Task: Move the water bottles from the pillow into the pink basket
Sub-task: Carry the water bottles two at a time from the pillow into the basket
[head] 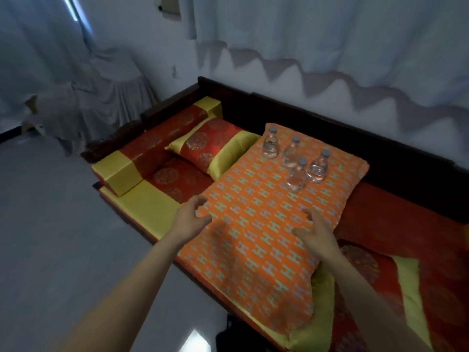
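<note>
Left hand: fingers spread and curled, holding nothing, poised at the pillow's 9 o'clock edge; whether they touch the cover cannot be told. Right hand: fingers likewise wide and empty, over the pillow's 4 o'clock portion. Both forearms are bare.

Pillow: orange, patterned with teal H-marks, lying on a red-and-gold bench seat. Four clear water bottles stand upright in a close cluster at the pillow's 1 o'clock corner, well apart from both hands. A red-and-gold cushion lies at the pillow's 10 o'clock, touching it. White draped cloth covers the wall behind.
</note>
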`<state>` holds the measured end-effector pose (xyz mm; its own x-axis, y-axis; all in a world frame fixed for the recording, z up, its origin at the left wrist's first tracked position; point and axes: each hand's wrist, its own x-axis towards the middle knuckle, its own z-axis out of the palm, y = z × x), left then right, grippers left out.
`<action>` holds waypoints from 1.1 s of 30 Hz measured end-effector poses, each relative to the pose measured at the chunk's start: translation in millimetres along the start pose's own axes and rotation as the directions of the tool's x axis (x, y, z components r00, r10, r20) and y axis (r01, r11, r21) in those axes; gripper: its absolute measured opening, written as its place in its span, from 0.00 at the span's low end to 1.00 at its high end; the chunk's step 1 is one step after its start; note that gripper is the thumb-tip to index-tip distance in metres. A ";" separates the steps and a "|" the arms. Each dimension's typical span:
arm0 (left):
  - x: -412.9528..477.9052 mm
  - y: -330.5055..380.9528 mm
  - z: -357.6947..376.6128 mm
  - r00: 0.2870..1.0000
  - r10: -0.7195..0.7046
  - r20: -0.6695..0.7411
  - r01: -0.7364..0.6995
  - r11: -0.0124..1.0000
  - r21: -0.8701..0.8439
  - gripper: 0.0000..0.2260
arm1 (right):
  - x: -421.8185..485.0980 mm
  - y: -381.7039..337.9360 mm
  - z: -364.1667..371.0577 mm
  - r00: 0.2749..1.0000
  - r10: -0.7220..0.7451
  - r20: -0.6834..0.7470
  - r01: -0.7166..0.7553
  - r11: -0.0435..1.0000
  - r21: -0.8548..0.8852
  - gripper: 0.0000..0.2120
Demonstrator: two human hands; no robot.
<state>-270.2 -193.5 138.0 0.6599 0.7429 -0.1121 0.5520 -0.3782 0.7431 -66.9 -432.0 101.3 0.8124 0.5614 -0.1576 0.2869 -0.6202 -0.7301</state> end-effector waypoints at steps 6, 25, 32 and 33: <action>103.4 18.3 39.0 0.985 0.048 0.165 -0.051 0.999 0.015 0.22 | 68.8 18.5 2.3 0.987 0.126 -0.095 -0.118 0.989 0.085 0.31; 366.2 41.6 134.1 0.851 0.131 0.509 -0.131 0.991 -0.038 0.26 | 255.6 31.5 36.5 0.902 0.373 -0.218 -0.327 0.919 0.218 0.35; 454.7 62.1 182.2 0.785 0.214 0.582 -0.197 0.976 -0.093 0.33 | 280.9 51.4 64.4 0.878 0.405 -0.254 -0.316 0.891 0.326 0.19; 464.5 67.3 189.1 0.773 0.239 0.588 -0.213 0.970 -0.114 0.36 | 282.4 51.6 65.1 0.876 0.423 -0.231 -0.333 0.878 0.345 0.20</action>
<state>169.8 21.7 11.2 0.9414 0.1588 -0.2974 0.3371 -0.4625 0.8201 144.3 -269.7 -24.2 0.9505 0.1026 -0.2932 -0.1937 -0.5423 -0.8176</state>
